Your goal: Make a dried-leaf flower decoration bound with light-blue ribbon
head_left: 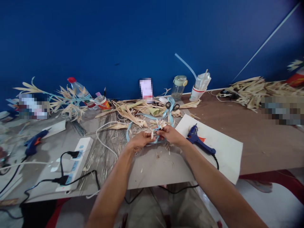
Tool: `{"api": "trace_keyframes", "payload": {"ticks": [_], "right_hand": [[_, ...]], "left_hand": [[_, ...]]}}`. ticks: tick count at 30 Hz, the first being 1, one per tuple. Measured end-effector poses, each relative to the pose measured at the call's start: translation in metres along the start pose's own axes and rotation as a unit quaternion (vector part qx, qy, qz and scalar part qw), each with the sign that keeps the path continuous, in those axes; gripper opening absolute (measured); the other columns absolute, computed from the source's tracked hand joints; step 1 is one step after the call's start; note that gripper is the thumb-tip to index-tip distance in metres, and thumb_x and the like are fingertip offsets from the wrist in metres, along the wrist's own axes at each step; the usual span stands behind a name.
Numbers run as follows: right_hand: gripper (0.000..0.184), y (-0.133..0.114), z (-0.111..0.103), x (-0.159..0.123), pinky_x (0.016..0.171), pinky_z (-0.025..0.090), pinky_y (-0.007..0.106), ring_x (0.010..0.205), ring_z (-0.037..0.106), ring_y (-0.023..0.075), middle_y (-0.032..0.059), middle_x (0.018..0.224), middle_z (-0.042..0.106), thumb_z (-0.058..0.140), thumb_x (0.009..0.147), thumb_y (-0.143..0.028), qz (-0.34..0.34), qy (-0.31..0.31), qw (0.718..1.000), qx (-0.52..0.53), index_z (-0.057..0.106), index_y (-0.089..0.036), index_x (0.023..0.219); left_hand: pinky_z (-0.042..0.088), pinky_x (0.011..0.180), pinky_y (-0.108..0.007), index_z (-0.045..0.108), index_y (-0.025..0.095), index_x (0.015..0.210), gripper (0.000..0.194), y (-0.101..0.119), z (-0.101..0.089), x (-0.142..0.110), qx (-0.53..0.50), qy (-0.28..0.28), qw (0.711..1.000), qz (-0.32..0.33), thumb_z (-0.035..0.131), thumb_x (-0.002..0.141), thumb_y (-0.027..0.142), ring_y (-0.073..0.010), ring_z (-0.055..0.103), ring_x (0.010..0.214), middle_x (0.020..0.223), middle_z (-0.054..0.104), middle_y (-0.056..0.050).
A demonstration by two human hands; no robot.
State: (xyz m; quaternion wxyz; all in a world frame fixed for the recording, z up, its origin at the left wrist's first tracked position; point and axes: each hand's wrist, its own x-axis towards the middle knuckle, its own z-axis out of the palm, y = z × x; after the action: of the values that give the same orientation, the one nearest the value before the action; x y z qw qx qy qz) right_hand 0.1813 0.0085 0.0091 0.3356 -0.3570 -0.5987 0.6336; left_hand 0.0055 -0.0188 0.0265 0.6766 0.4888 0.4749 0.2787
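Observation:
My left hand point(140, 140) and my right hand point(171, 134) meet over the front middle of the table. Between their closed fingertips is a small pale husk flower point(161, 123) with light blue ribbon at its stem. My right hand pinches the stem just below the petals, while my left thumb and fingers close on its lower left part. More light blue ribbon point(171, 117) trails behind the hands, close to black-handled scissors point(175, 106). Strips of dried corn husk point(133, 115) lie just beyond. Fingers hide part of the stem.
A blue glue gun point(200, 142) rests on a white sheet point(228, 158) at right; another glue gun point(35, 142) lies left. A white power strip point(79, 155) with black cords and thin wires point(104, 152) is nearer left. A lidded jar point(178, 90) and cups stand behind.

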Motion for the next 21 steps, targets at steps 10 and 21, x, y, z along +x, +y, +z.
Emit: {"api": "trace_keyframes", "payload": {"ticks": [10,21], "right_hand": [[0.025,-0.002,-0.004,-0.002,0.047,0.029,0.023,0.046,0.039,0.0072,-0.0078,0.053,0.046,0.066,0.068,-0.036,0.034,0.021,0.999,-0.007,0.050,-0.019,0.074],[0.037,-0.005,-0.002,-0.001,0.042,0.025,0.020,0.040,0.036,0.0043,-0.0106,0.048,0.043,0.074,0.060,-0.038,0.065,0.041,0.994,0.074,0.043,-0.020,0.070]], "left_hand": [[0.030,0.060,-0.023,0.060,0.015,0.063,0.032,0.003,0.005,-0.004,0.031,0.007,0.998,0.046,0.077,0.055,0.041,-0.0092,0.039,0.061,0.060,0.049,0.003],[0.026,0.055,-0.025,0.055,0.016,0.064,0.020,0.000,0.013,0.000,0.144,0.092,0.983,0.071,0.066,0.065,0.032,-0.0089,0.033,0.055,0.055,0.043,0.005]]}}
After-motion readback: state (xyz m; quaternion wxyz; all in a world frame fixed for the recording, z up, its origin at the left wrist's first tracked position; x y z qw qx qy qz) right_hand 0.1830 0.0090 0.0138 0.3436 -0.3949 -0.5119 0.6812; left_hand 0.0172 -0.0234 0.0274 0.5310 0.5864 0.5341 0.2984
